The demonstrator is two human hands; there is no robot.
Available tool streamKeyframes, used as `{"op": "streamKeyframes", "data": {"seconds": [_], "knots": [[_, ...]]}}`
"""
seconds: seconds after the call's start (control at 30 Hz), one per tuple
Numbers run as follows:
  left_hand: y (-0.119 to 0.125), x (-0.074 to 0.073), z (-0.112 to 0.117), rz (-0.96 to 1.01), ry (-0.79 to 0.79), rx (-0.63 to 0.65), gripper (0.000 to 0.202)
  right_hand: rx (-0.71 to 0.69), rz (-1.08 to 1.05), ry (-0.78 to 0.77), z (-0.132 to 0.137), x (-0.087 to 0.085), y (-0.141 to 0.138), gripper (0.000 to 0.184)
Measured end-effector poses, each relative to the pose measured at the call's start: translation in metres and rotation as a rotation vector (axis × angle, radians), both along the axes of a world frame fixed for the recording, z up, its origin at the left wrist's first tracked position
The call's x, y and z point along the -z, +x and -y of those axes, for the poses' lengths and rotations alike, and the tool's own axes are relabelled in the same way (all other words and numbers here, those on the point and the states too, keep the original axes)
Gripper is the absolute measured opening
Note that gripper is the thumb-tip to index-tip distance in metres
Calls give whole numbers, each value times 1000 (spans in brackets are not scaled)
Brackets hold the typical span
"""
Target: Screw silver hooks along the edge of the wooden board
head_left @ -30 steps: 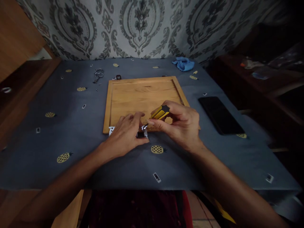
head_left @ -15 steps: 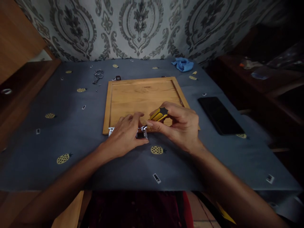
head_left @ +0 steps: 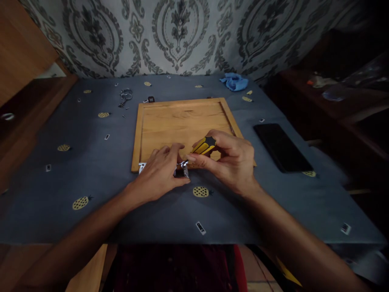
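Note:
A framed wooden panel [head_left: 182, 125] lies flat on the cloth-covered table. At its near edge is a shiny metal fitting [head_left: 185, 172], partly covered by my left hand [head_left: 161, 168]; its exact kind I cannot make out. The thumb and fingers of that hand close around the fitting and press it to the edge. My right hand [head_left: 232, 162] grips a yellow and black screwdriver [head_left: 204, 145] between thumb and fingers. The screwdriver slants down to the left, its tip at the fitting. A second bit of metal [head_left: 142, 166] shows left of my left hand.
A black phone [head_left: 282, 148] lies right of the panel. Behind the panel are a crumpled blue cloth [head_left: 234, 82], a bunch of keys [head_left: 125, 96] and a small dark square piece [head_left: 151, 99]. Wooden furniture [head_left: 27, 109] borders the table on the left.

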State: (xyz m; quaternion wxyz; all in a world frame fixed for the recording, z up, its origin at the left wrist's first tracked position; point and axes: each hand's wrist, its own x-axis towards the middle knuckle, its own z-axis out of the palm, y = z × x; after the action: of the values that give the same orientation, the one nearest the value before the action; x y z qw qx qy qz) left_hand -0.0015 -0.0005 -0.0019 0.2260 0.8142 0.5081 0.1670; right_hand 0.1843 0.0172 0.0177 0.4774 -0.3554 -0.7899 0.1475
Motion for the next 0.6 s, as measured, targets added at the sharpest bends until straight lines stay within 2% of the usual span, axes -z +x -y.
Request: {"op": "streamKeyframes", "data": {"seconds": [0.2, 0.33, 0.47, 0.6], "knots": [[-1, 1, 0, 17, 7, 9, 68, 2, 5, 47, 1, 1, -2, 28], [-3, 1, 0, 48, 14, 41, 63, 32, -122, 103, 8, 1, -2, 22], [-2, -2, 0, 51, -6, 47, 65, 159, -257, -5, 13, -1, 1, 15], [-1, -4, -1, 35, -2, 37, 66, 138, -175, -73, 11, 1, 0, 24]]}}
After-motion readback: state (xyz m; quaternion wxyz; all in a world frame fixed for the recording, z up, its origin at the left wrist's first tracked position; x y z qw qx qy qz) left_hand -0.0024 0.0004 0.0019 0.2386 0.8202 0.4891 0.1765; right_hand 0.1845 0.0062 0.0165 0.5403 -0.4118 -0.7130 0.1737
